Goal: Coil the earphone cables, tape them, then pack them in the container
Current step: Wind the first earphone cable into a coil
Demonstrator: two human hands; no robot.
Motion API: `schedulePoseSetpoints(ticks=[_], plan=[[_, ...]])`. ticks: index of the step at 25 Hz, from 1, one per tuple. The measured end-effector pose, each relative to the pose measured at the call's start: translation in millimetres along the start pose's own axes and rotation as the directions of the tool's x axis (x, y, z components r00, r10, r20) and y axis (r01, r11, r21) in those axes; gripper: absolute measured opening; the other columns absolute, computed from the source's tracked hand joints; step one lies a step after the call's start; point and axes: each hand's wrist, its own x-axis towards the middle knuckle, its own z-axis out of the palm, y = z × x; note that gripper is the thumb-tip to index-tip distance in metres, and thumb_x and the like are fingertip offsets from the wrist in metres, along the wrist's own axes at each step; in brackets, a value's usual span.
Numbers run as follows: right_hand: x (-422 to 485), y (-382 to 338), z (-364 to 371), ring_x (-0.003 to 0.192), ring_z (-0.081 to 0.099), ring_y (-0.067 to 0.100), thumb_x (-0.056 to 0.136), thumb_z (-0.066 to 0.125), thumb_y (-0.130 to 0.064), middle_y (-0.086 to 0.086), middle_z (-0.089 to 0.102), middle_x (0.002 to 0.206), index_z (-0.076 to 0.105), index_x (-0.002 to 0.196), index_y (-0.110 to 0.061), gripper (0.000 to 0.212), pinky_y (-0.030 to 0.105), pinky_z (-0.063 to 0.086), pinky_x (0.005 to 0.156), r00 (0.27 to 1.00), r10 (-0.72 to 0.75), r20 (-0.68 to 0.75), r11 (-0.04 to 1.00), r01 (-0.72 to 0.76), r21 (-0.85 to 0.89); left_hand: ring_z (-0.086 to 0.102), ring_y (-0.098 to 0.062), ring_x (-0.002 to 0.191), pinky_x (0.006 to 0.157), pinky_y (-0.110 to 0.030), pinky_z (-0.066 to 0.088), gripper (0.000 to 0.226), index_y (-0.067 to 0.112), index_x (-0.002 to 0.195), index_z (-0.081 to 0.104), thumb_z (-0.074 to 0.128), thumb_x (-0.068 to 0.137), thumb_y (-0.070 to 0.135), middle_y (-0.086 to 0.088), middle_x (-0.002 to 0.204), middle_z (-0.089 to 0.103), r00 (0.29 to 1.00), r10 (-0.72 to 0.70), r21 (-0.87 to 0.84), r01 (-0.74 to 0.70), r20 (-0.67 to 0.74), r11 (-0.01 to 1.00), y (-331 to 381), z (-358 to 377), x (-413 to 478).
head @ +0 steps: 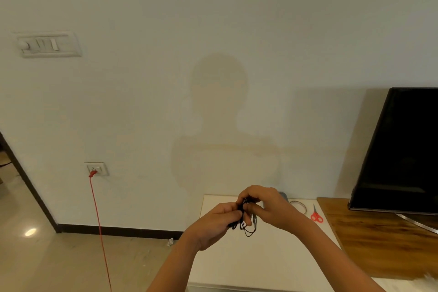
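A black earphone cable (246,225) hangs in loose loops between both hands above the white table (272,263). My left hand (213,223) grips the bundle from the left, fingers closed around it. My right hand (263,204) pinches the top of the bundle from the right. A roll of clear tape (299,206) lies on the table behind my right wrist. A grey container (283,195) peeks out behind my right hand, mostly hidden.
Red-handled scissors (316,215) lie right of the tape. A wooden surface (384,239) with a black TV screen (403,149) stands at the right. A red cord (100,232) hangs from a wall socket (96,169) on the left, down to the floor.
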Motion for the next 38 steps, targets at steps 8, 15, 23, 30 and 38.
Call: schedulePoseSetpoints(ticks=[8, 15, 23, 30, 38], plan=[[-7.2, 2.5, 14.6, 0.084, 0.06, 0.01, 0.09, 0.057, -0.007, -0.013, 0.064, 0.088, 0.063, 0.096, -0.02, 0.016, 0.025, 0.052, 0.075, 0.987, 0.079, -0.141, 0.997, -0.077, 0.016, 0.058, -0.002, 0.086, 0.084, -0.014, 0.042, 0.027, 0.022, 0.092, 0.06, 0.036, 0.103, 0.03, 0.006, 0.088, 0.062, 0.982, -0.097, 0.258, 0.137, -0.162, 0.956, 7.5, 5.1, 2.5], [-10.4, -5.8, 16.4, 0.067, 0.061, 0.006, 0.09, 0.058, 0.0, -0.005, 0.065, 0.077, 0.066, 0.09, -0.016, 0.019, 0.02, 0.05, 0.064, 0.939, 0.293, -0.183, 0.861, -0.175, 0.477, 0.057, -0.006, 0.087, 0.088, -0.022, 0.042, 0.035, 0.007, 0.094, 0.062, 0.037, 0.103, 0.03, 0.007, 0.087, 0.07, 0.978, -0.083, -0.083, 0.068, -0.191, 0.994, -6.3, 6.2, 5.0], [-13.6, 1.1, 26.7, 0.089, 0.062, 0.013, 0.091, 0.058, -0.001, 0.003, 0.067, 0.094, 0.062, 0.102, -0.011, 0.015, 0.027, 0.051, 0.078, 0.943, 0.295, -0.154, 0.756, -0.131, 0.642, 0.046, -0.01, 0.052, 0.077, -0.03, 0.054, 0.035, 0.008, 0.075, 0.061, 0.044, 0.101, 0.024, 0.0, 0.059, 0.044, 0.943, -0.203, -0.719, -0.052, -0.264, 0.693, 1.0, 18.4, 6.7], [-17.9, 5.1, 29.5, 0.092, 0.062, 0.013, 0.093, 0.054, -0.002, 0.001, 0.066, 0.097, 0.059, 0.106, -0.011, 0.017, 0.028, 0.051, 0.082, 0.945, 0.302, -0.13, 0.75, -0.151, 0.644, 0.027, -0.005, 0.041, 0.077, -0.026, 0.048, 0.037, 0.011, 0.074, 0.056, 0.038, 0.103, 0.025, 0.005, 0.056, 0.029, 0.941, -0.188, -0.711, -0.072, -0.28, 0.699, -1.7, 25.2, 10.4], [-17.6, -5.0, 27.0, 0.08, 0.062, 0.011, 0.098, 0.043, -0.003, 0.002, 0.066, 0.092, 0.061, 0.108, -0.015, 0.024, 0.026, 0.052, 0.075, 0.902, 0.431, 0.01, 0.583, -0.287, 0.76, 0.031, -0.01, 0.052, 0.075, -0.028, 0.04, 0.028, 0.015, 0.075, 0.051, 0.038, 0.099, 0.019, 0.005, 0.057, 0.031, 0.95, -0.167, -0.409, 0.047, -0.263, 0.911, -6.5, 21.9, 9.3]])
